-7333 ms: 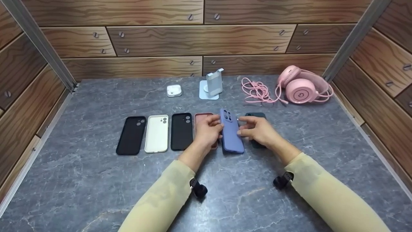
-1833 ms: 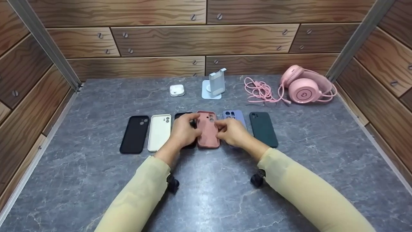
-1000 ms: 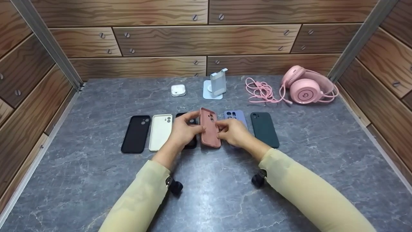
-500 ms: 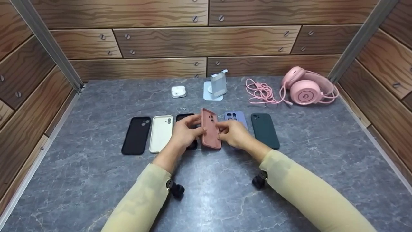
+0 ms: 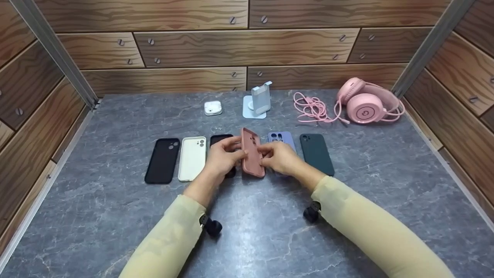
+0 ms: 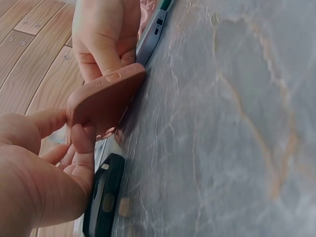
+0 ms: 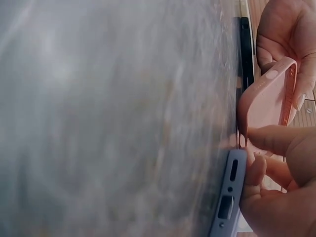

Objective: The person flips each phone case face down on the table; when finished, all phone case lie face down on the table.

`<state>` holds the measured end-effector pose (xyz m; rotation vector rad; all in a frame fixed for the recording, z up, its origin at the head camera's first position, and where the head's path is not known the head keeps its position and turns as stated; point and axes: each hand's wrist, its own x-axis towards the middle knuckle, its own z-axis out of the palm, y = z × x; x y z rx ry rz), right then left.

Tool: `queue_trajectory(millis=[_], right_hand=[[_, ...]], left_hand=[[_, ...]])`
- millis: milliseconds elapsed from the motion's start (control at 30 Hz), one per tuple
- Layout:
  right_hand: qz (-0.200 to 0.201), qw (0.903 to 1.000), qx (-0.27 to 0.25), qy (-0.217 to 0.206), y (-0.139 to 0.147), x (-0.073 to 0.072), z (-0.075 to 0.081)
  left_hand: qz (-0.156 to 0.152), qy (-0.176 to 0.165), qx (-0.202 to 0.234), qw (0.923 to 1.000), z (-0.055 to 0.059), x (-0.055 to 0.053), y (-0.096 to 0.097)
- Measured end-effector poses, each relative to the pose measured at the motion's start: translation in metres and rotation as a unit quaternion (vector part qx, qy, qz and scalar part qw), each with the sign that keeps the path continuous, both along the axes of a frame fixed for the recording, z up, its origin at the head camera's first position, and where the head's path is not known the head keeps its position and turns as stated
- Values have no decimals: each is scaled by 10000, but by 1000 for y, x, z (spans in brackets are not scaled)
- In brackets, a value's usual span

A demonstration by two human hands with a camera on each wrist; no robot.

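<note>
A pink phone case (image 5: pixel 252 162) leans with its left long edge raised and its inside facing up. My left hand (image 5: pixel 222 156) pinches the raised edge, thumb on the inner face and fingers underneath. At the opposite edge my right hand (image 5: pixel 283 158) holds the case between thumb and fingers, low over the purple phone case (image 5: pixel 288 138), which it partly covers. In the left wrist view the outer back of the pink case (image 6: pixel 106 101) shows, its lower right corner right at the tabletop. A black phone case (image 5: pixel 220 137) lies mostly hidden behind my left hand.
The row also holds another black case (image 5: pixel 162 161) and a white case (image 5: pixel 192 159) at left, and a dark green one (image 5: pixel 317 154) at right. Behind stand a white earphone box (image 5: pixel 213 108), a pale blue stand (image 5: pixel 261 100) and pink headphones (image 5: pixel 364 106) with coiled cable (image 5: pixel 314 110).
Both hands have moved left from the purple case, which was tilted and now lies flat. The pink case's left edge has risen from flat; over the last half second it hardly moves.
</note>
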<state>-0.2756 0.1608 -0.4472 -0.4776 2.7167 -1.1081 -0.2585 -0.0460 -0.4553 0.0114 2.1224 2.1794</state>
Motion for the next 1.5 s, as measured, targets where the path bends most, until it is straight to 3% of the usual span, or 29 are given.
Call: queue_trajectory(millis=[133,267,333,567,700,1067,1500], right_hand=[[-79,9994,-263,-217,1,-1,5],[-240,9926,-981,-671,0,-4,10],[-323,9832,-1469,-1034,-1,-6,11],[-703,9299,-2837,-2233,-4,-11,14],[-754,9162,-3068,-2466,-1,-10,15],[-785,9039,-3303,-2602,0,-10,22],[-800,8983,-3440,-2612,-1,-8,29]], left_hand=[[151,-116,14,9998,2,1,2],[253,-210,-33,9995,5,2,4],[254,-213,-72,9994,5,2,5],[135,-71,-84,9998,4,2,4],[-28,-13,67,10000,3,2,3],[-678,2,664,9955,4,1,4],[-1117,-448,673,9904,11,1,6]])
